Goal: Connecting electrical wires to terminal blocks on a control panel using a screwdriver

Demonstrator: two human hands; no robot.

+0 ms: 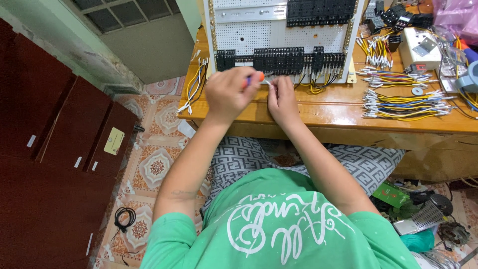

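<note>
Left hand (226, 94) has its grip clamped round a screwdriver (255, 77), smooth orange handle poking out past the knuckles, blue band near the fist; shaft points right toward the other hand, tip hidden. Right hand (282, 97) has its grip pinched together on a thin white-tipped wire end (269, 81) just below the black terminal blocks (279, 61); fingers curled tight, knuckles up. Both hands sit close together, nearly touching, at the lower edge of a white perforated panel (249, 37) that lies on the desk (318, 112); ribbed black plastic blocks run in rows across it, yellow wire loops hanging under them. Forearms come up bare from a green shirt, left elbow out wide, right arm straighter; wrists hover over the glossy wooden desk edge. Right of the panel: bundles of cut wires (403, 104), yellow, blue and red with white sleeves, laid flat in rows. Left desk edge: loose wires (193, 84) dangling over. Below: patterned tile floor (154, 164), dark red cabinet (55, 144), grey patterned cushion (239, 157).
</note>
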